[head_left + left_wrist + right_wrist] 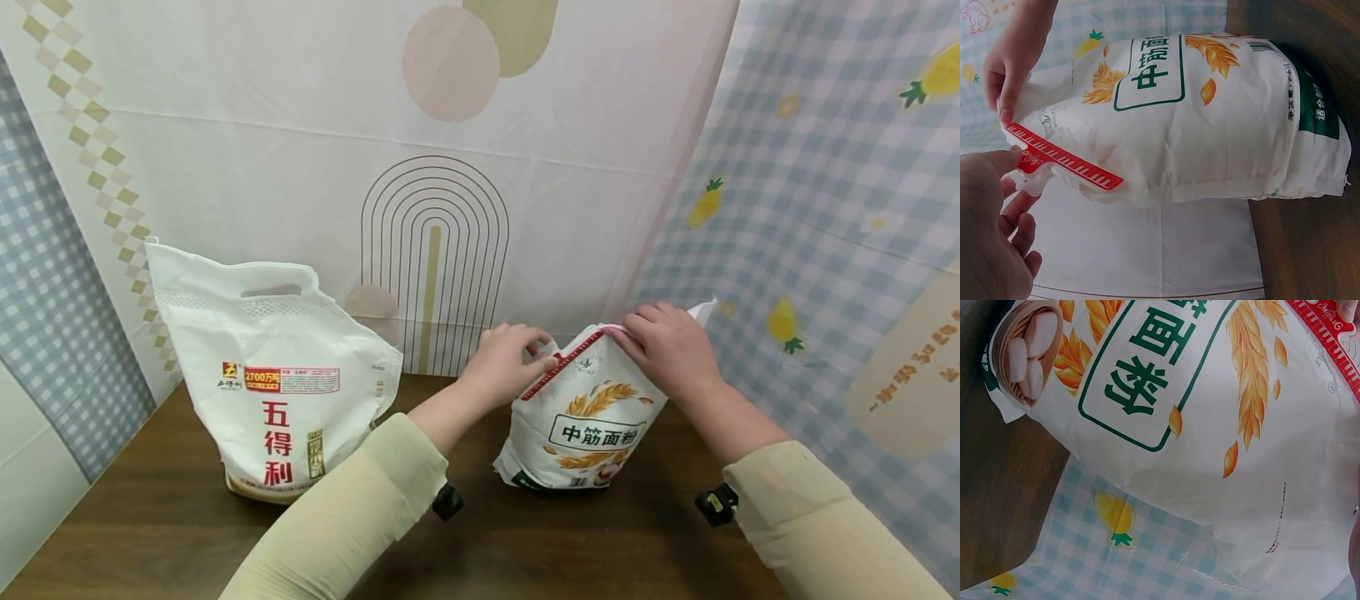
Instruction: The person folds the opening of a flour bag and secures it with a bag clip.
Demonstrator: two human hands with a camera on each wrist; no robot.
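The upright flour bag point(583, 412) faces near, long axis vertical. Its red clip point(562, 366) slants up rightward; the left hand point(504, 363) pinches it, the right hand's point(672, 346) fingers grip the bag's top.

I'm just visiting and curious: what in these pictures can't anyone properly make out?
1. Right wrist view: most of the right hand, cut off by the right edge.
2. Same view: both ends of the red clip, cut off by the top and right edges.
3. Head view: lower right corner of the bag with the handle hole, behind the left sleeve.
4. Head view: that bag's fine print, too small.
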